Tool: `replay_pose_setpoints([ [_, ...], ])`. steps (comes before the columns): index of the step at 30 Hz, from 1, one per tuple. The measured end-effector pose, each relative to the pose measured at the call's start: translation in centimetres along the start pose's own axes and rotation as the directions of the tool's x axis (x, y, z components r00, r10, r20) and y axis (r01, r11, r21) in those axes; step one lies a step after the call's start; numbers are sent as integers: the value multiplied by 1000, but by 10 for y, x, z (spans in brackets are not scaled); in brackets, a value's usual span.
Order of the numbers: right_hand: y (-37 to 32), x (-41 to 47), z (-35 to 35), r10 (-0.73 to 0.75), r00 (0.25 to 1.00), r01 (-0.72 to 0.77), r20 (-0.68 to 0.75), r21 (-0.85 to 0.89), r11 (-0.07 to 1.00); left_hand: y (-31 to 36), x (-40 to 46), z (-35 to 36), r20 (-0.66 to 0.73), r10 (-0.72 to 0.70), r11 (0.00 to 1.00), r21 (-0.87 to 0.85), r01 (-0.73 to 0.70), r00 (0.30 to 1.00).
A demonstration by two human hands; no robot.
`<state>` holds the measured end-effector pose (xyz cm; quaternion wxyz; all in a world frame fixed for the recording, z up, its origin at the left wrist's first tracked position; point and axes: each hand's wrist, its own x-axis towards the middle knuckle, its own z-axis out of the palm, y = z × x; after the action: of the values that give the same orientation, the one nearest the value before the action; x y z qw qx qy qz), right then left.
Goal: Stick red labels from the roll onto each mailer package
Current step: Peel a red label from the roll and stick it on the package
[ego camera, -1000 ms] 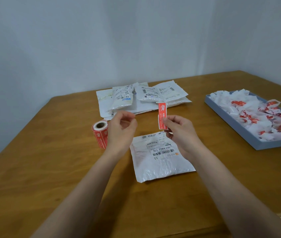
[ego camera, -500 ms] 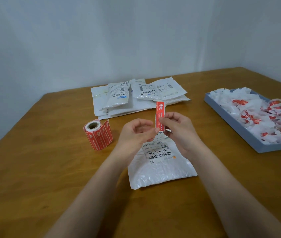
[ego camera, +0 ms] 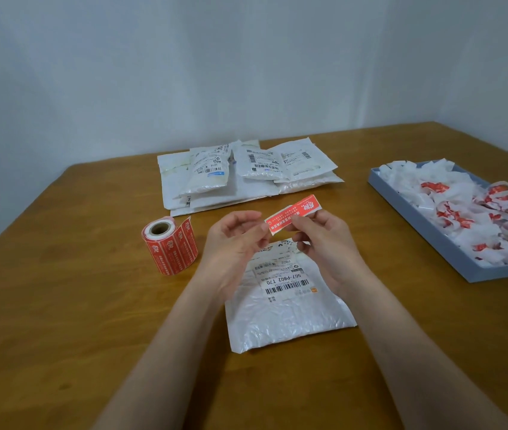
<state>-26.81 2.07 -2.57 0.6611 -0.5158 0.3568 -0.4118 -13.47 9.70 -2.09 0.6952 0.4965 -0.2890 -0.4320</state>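
A white mailer package (ego camera: 287, 308) with a barcode sticker lies flat on the wooden table in front of me. Above its far end both hands hold one red label (ego camera: 293, 214), tilted with its right end higher. My left hand (ego camera: 234, 243) pinches the label's lower left end. My right hand (ego camera: 324, 240) pinches its middle from the right. The red label roll (ego camera: 169, 245) stands upright on the table left of my left hand, with a loose end sticking out. A pile of more white mailers (ego camera: 246, 173) lies farther back.
A shallow blue-grey tray (ego camera: 426, 228) at the right holds several crumpled white and red backing scraps. The wooden table (ego camera: 60, 321) meets white walls at the back; its left edge runs diagonally.
The label went from upright in my right hand alone to tilted nearly flat. My left hand moved right from the roll and took hold of its left end.
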Motion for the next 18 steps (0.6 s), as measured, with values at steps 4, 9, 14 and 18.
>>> replay_pose_setpoints([
  [4,1,-2,0,-7,1000,7,-18,-2,1000,-4,-3,-1,53,-46,999,6,46,998],
  [9,0,-4,1,-28,1000,27,-7,-23,999,-8,-3,-5,81,-61,998,23,59,995],
  [14,1,-5,3,-26,1000,26,8,-33,999,-10,-3,-7,81,-40,998,42,37,996],
  [18,1,-5,5,-82,995,76,-58,-89,993,-10,-4,-9,71,-25,1000,14,24,997],
])
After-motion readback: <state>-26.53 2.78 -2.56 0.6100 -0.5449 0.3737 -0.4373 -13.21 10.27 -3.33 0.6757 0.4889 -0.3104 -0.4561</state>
